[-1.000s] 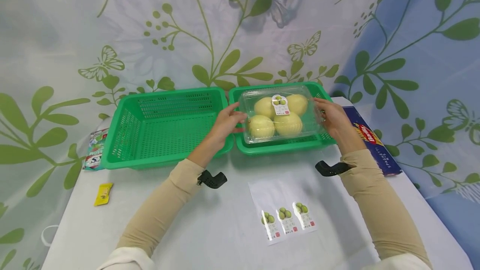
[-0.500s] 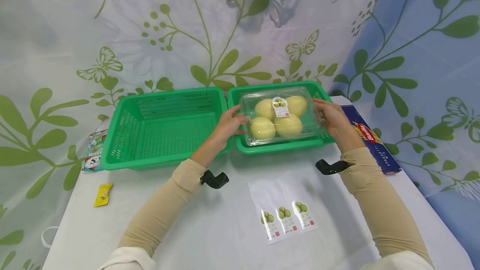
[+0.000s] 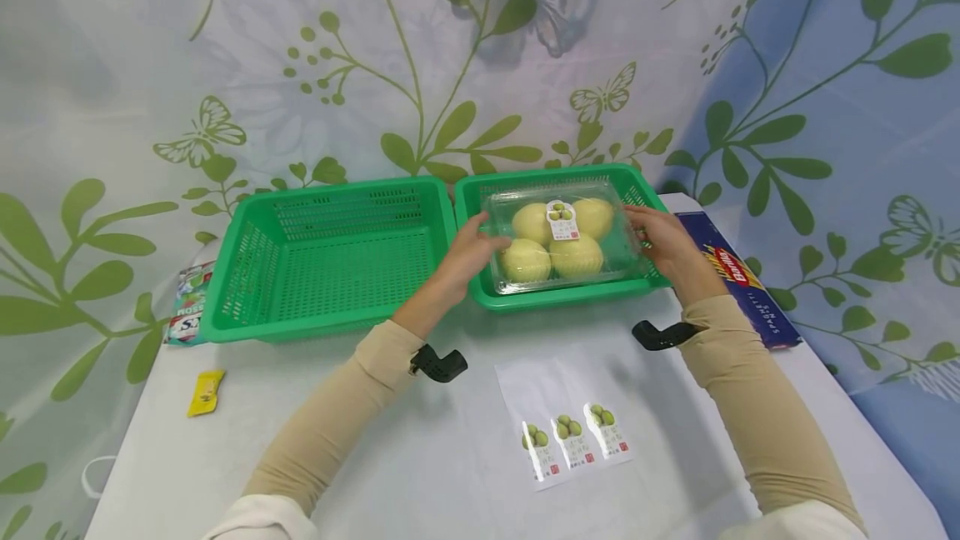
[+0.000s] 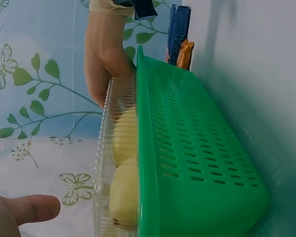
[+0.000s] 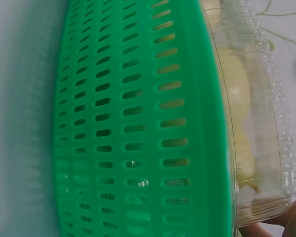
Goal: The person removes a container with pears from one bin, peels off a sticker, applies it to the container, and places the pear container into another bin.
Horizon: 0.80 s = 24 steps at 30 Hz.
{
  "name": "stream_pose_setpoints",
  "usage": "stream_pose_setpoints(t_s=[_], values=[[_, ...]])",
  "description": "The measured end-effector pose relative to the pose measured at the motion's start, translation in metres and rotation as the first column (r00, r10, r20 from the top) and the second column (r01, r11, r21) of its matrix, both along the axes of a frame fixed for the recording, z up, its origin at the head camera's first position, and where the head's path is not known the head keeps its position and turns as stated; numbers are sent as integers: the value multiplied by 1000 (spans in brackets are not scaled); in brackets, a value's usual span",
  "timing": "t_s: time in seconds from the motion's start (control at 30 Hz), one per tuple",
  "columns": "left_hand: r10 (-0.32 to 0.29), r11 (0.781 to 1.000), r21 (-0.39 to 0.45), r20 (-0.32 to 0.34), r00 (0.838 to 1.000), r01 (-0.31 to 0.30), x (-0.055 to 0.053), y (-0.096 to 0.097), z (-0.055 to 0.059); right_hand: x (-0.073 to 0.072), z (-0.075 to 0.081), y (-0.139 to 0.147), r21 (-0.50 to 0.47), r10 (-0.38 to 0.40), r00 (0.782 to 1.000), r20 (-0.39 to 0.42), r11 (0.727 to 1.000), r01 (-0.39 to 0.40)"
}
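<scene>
A clear plastic clamshell box [image 3: 630, 252] holds several pale yellow-green fruits [image 3: 576, 253] and bears a white fruit label [image 3: 562, 221] on its lid. It sits in the mouth of the right green basket [image 3: 517, 300], its lid above the rim. My right hand [image 3: 670, 247] grips the box's right end; fingertips [image 5: 256, 230] show beneath that end in the right wrist view. At the left end is my left hand [image 3: 467, 261], its thumb straight over the lid's edge. The left wrist view shows this thumb [image 4: 34, 208] apart from the box; its other fingers are mostly hidden.
Another green basket [image 3: 330, 327] stands at left, with a snack packet [image 3: 187, 307] beside it. A yellow wrapped sweet [image 3: 206, 392] lies nearer me. A sheet [image 3: 525, 382] with three labels lies in front. A blue spaghetti box [image 3: 738, 277] is at right.
The clamshell box has settled slightly lower and nearer me in the basket. My left hand has shifted right, its thumb now over the lid. The right hand stays at its end.
</scene>
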<state>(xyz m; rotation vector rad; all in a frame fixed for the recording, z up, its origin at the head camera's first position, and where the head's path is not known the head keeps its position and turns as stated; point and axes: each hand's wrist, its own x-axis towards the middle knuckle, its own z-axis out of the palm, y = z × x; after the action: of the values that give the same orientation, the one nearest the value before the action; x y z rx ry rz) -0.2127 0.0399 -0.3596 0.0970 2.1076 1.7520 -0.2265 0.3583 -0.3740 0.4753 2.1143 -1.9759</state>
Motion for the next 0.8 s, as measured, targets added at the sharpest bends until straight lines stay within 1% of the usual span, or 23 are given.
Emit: stream_pose_setpoints(t_s=[0.2,0.33,0.47,0.63,0.8], values=[[36,999,4,7,999,-36,1,8,-1,-3,-9,1,132,27,1000,11,991,-28],[29,999,20,17,999,-29,1,13,-1,-2,-11,1,193,26,1000,8,981,-27],[23,999,42,45,999,-25,-1,17,-4,0,-11,1,254,32,999,5,967,-32],[14,998,54,91,996,-19,-4,21,-7,-1,-13,2,280,44,999,6,959,-44],[21,998,50,100,995,-26,-4,24,-8,-2,-16,4,295,68,998,7,953,-67]])
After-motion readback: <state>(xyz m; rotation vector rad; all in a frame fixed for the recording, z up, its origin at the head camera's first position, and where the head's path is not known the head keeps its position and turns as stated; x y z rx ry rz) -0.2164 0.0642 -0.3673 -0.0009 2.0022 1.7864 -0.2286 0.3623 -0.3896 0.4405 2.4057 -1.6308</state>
